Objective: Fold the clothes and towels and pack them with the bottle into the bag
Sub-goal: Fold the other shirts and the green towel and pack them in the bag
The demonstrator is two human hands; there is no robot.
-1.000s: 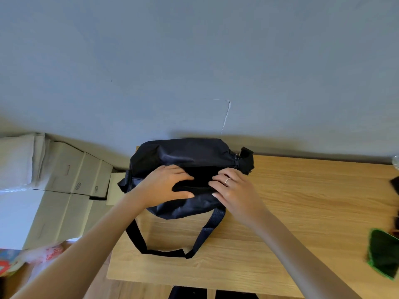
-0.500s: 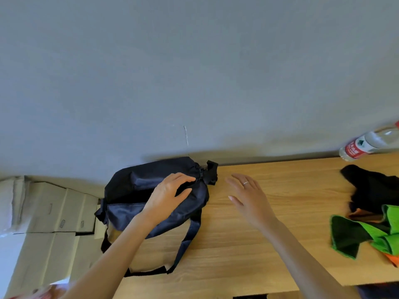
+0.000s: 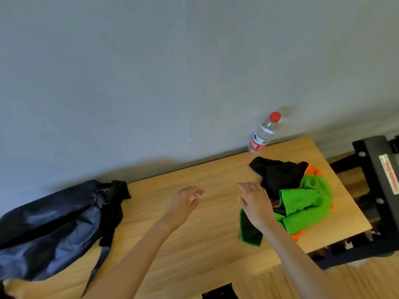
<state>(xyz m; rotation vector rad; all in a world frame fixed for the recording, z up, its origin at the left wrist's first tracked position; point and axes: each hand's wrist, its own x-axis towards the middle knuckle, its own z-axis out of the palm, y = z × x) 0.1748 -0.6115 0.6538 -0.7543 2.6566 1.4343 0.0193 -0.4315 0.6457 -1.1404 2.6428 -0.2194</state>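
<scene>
A dark navy bag lies on the left part of the wooden table, its strap trailing toward the front edge. On the right lies a heap of cloth: a black garment, a bright green mesh towel and an orange piece under them. A clear water bottle with a red cap stands at the back against the wall. My left hand hovers over the bare middle of the table, fingers loosely curled, holding nothing. My right hand reaches with relaxed fingers to the heap's left edge.
A grey wall runs behind the table. A black metal frame with a label stands just right of the table's end. Something dark shows below the front edge.
Both hands have left the bag and moved right toward the cloth heap. The view has swung right, so the bag now sits at the left and the bottle shows fully.
</scene>
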